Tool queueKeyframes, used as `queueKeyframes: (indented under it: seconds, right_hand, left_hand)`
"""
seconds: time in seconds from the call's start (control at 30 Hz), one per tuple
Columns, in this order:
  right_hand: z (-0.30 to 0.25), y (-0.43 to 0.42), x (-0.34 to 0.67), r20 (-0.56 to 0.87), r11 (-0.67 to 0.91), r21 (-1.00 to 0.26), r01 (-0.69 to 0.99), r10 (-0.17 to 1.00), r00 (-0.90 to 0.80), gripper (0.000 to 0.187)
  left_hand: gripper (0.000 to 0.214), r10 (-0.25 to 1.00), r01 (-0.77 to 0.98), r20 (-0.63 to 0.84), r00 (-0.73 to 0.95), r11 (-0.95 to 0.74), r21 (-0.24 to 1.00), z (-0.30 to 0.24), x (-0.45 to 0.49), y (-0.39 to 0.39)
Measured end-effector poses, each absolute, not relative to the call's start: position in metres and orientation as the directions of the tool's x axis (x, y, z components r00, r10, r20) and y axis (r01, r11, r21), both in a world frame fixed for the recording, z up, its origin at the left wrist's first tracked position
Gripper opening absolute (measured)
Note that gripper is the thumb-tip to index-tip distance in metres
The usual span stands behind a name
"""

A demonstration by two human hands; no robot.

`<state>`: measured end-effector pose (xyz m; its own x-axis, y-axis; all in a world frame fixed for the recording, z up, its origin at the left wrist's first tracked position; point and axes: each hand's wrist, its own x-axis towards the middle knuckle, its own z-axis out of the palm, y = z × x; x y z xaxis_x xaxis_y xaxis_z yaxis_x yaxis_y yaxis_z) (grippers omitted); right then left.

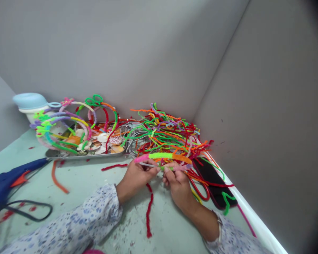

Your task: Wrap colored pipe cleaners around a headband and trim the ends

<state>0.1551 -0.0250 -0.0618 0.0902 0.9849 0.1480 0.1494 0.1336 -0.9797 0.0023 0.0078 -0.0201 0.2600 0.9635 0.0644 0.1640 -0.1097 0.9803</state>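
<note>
Between my two hands is a headband [160, 155], wrapped in pink, lime green, orange and lilac pipe cleaner, with a bare pale stretch on the near side. My left hand [135, 178] is closed on this headband at its left, thumb and fingers pinching the bare stretch. With thumb and forefinger, my right hand [178, 187] pinches a green pipe cleaner [170, 168] on the same near side, close to my left fingertips. Below the hands, a red pipe cleaner [148, 215] lies on the table [175, 229].
A heap of coloured pipe cleaners [169, 135] and wire hoops [132, 132] lies behind the hands. At left are a tray [82, 155] of shells, finished-looking headbands [69, 118], a blue glue gun [18, 173] and a lidded tub [33, 106]. A dark phone [210, 180] lies right, near the wall.
</note>
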Motion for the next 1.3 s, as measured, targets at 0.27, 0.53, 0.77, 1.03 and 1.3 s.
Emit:
queueKeyframes:
  seconds: [0.27,0.53,0.77,1.03,1.3]
  right_hand:
    - [-0.063,-0.027,0.152,0.214,0.188,-0.959,0.212,0.971,0.108,0.025]
    - [-0.06,-0.029,0.153,0.208,0.157,-0.93,0.331,0.97,0.124,0.032]
    - [-0.058,-0.028,0.152,0.165,0.121,-0.958,0.26,0.974,0.154,0.031]
    - [-0.06,-0.025,0.152,0.096,0.046,-0.962,0.269,0.979,0.177,0.035]
    - [-0.055,-0.033,0.152,0.253,0.202,-0.908,0.366,0.963,0.096,0.024]
  left_hand:
    - [0.013,0.983,0.054,-0.08,0.163,0.072,0.996,-0.019,0.008,0.001]
    - [0.029,0.976,-0.023,-0.139,0.168,0.145,0.989,-0.021,0.009,-0.005]
    - [0.028,0.972,-0.008,-0.17,0.164,0.174,0.985,-0.02,0.012,-0.005]
    - [0.023,0.991,0.101,-0.034,0.129,0.021,0.995,-0.017,0.011,-0.003]
    - [0.024,0.99,0.004,-0.009,0.139,0.009,1.0,-0.027,0.009,-0.005]
